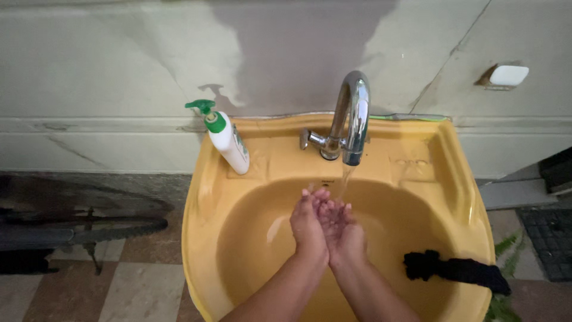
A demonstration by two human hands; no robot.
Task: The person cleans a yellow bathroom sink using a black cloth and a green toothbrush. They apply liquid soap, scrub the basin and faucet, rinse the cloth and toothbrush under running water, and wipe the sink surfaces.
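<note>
Both hands (326,225), cupped open together, catch thin water (345,179) from the chrome tap (351,116).

We saw one package only: a white pump bottle (228,143) with a green pump head and collar, standing tilted on the yellow basin's (199,197) back left ledge, left of the chrome tap (351,116). A label (240,143) ran down its side, green with other small marks, too small to make out. We saw no signs or screens.
</note>
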